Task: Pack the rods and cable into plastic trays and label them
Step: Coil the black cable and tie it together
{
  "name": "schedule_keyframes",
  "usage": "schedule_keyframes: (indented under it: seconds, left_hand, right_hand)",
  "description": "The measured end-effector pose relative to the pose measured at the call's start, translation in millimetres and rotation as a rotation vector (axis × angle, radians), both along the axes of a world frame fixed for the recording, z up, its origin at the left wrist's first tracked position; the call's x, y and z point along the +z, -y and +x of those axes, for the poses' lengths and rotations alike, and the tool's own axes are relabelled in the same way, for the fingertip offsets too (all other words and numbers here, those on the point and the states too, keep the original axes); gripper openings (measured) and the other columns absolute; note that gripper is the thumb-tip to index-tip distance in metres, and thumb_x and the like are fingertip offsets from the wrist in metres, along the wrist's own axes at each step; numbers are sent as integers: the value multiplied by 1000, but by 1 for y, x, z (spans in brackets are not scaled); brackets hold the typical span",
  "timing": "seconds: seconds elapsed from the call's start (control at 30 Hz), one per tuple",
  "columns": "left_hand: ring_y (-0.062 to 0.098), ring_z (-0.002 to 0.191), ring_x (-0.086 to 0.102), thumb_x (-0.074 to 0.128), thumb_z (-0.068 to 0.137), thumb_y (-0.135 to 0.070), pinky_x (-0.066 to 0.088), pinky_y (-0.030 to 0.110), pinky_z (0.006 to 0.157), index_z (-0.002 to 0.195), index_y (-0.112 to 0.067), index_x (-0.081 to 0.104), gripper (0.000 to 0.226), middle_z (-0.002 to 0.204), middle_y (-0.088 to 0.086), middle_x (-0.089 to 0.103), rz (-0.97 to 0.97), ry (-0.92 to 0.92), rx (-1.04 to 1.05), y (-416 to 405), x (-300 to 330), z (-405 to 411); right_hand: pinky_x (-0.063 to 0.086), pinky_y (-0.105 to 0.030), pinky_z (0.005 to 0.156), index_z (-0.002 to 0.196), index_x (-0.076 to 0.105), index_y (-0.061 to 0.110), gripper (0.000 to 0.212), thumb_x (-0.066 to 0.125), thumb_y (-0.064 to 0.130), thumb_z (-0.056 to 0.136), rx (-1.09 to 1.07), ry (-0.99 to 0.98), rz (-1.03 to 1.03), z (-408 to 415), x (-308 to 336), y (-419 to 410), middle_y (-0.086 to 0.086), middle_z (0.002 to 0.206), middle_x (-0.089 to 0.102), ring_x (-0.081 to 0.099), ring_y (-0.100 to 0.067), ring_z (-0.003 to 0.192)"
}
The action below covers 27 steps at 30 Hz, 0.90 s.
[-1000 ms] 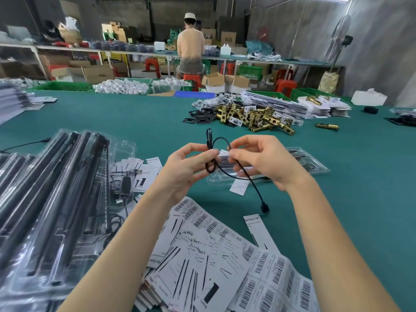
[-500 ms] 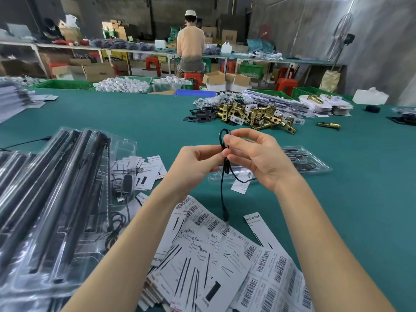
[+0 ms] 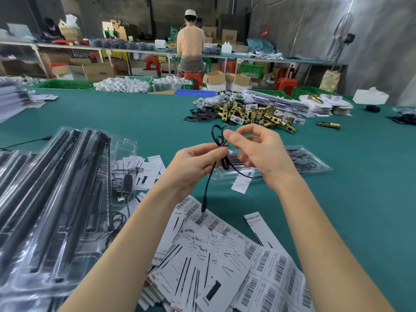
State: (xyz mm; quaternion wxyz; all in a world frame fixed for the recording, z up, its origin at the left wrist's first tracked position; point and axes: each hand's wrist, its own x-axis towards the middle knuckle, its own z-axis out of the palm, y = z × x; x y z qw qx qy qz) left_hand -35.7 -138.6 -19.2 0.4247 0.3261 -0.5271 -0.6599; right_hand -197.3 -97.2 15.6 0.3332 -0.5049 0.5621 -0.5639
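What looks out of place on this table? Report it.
Little. One brass latch lies alone, right of the brass pile. Label cards sprawl loosely overlapped. The cable in both hands dangles half-coiled.

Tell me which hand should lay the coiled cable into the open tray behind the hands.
Probably the left hand: its fingers pinch the black cable bundle where the loops cross, so it already carries the coil. The right hand only works a loop beside it, directly above the clear tray, and could steady that.
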Motion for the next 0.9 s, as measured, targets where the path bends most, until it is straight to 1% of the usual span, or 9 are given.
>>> schedule_keyframes:
  seconds: [0.13,0.23,0.3,0.4,0.47,0.6,0.67,0.77,0.9]
  left_hand:
    - [3,67,64,83,71,-14,51,13,63,104,-7,72,35,85,-2,74,148,-165,52,5,1,5]
    - [8,71,67,83,71,-10,54,15,66,117,-3,67,49,94,4,75,246,-266,86,7,2,6]
    - [10,72,68,85,67,-11,55,15,66,122,-1,65,59,94,4,74,271,-302,84,6,3,6]
    - [11,74,71,86,60,-13,57,17,66,117,-2,68,60,94,3,75,294,-327,86,6,2,5]
    - [12,77,72,86,60,-14,57,17,67,103,-5,74,46,92,2,76,302,-330,82,9,0,6]
    - [12,78,73,84,63,-15,57,17,66,70,-11,81,8,91,5,75,338,-349,55,10,-2,6]
    - [12,77,73,84,65,-15,57,16,64,68,-11,81,7,91,6,75,349,-347,43,10,-3,6]
    - [10,75,71,84,66,-19,56,15,62,66,-14,79,6,92,6,73,319,-309,59,9,-2,7]
    - [10,74,70,80,80,-18,56,17,64,71,-16,75,10,94,6,75,254,-255,116,12,-2,11]
  right_hand:
    - [46,-20,45,93,72,13,47,64,59,91,289,-283,286,-8,15,-14,0,78,77,68,-15,55]
    - [52,-19,51,118,65,18,42,65,51,93,562,-531,559,-4,16,-22,-2,90,79,76,-21,70]
    - [53,-20,52,131,53,20,47,68,45,94,584,-591,650,5,9,-21,-4,87,79,76,-22,68]
    - [51,-20,48,117,57,17,34,70,38,93,421,-675,569,11,0,-14,-3,72,77,73,-18,59]
    - [49,-18,45,107,60,17,27,71,37,91,300,-719,470,4,0,-11,0,66,75,73,-17,56]
    - [49,-17,45,121,58,28,36,72,38,90,311,-714,444,-5,1,-11,3,71,76,72,-15,55]
    - [46,-17,46,114,64,34,25,69,41,91,381,-785,460,-5,-3,-11,9,69,74,69,-10,52]
    - [43,-17,54,88,73,34,9,71,43,89,391,-825,428,-10,-6,-9,15,60,64,56,-6,50]
    - [51,-17,60,84,71,26,12,71,35,92,464,-579,432,-22,-4,-12,10,74,71,65,-6,68]
